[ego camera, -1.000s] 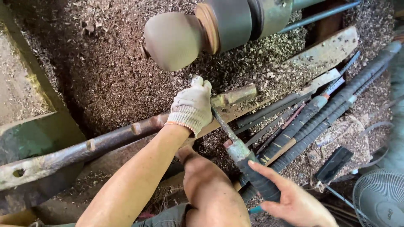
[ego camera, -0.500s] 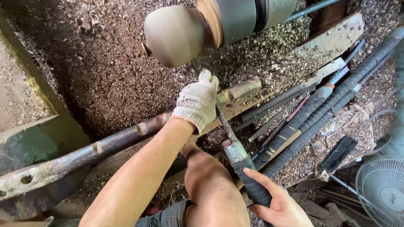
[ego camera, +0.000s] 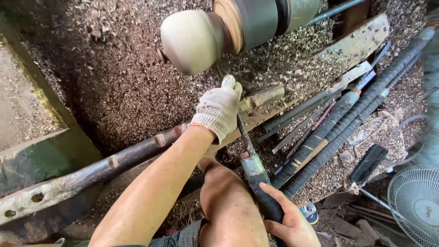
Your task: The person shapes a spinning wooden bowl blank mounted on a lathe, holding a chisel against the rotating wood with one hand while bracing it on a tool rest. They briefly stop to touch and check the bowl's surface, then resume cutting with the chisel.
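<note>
Wood shavings (ego camera: 114,77) carpet the whole floor below me in daylight. A green metal frame (ego camera: 50,155) sits at my left, and a rusty bar (ego camera: 91,171) crosses in front of it. Long wrapped tools (ego camera: 347,119) lie at my right, near a white fan (ego camera: 414,203).

Floor (ego camera: 114,77): covered in wood shavings.
On it: long wrapped tool handles (ego camera: 366,96), black-handled tool (ego camera: 368,163), fan (ego camera: 414,203).
</note>
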